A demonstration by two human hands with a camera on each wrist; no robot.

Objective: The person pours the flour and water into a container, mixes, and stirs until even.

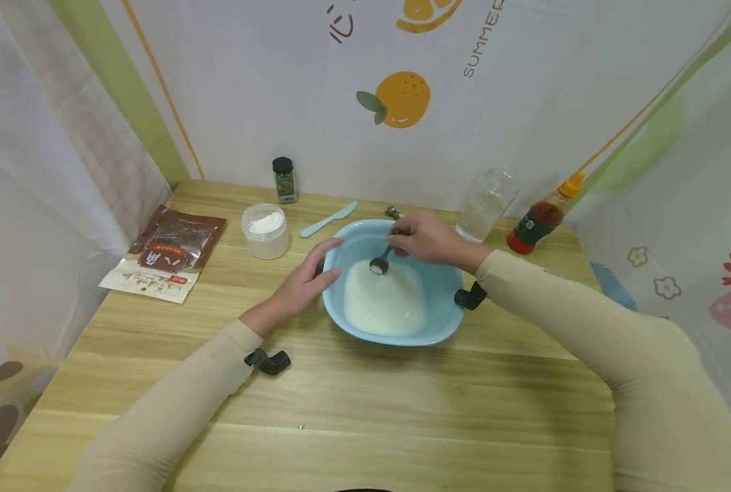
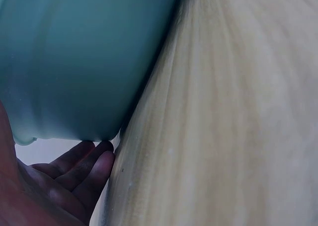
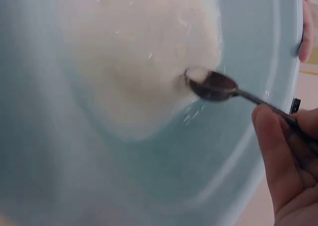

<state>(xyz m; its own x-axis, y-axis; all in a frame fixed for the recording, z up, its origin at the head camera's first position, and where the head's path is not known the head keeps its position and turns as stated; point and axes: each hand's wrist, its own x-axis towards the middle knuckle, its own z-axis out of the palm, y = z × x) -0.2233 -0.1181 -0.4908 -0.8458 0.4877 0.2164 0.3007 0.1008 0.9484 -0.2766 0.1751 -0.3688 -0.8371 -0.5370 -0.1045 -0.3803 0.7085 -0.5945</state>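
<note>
Lettering reading "SUMMER" (image 1: 484, 39) is running upward in brown print on the white cloth (image 1: 249, 82), which is hanging behind the table's far edge. A partly visible mark resembling the character 心 (image 1: 342, 27) is showing on the same cloth, to the left. At the table's far left corner, a brown packet (image 1: 184, 229) is lying and bearing large white characters that are appearing to read 八角; its smaller print is remaining too small to read. The green label of the black-capped jar (image 1: 284, 184), standing at the far edge, and the dark label of the red bottle (image 1: 536, 222), standing near the far right corner, are carrying illegible print.
</note>
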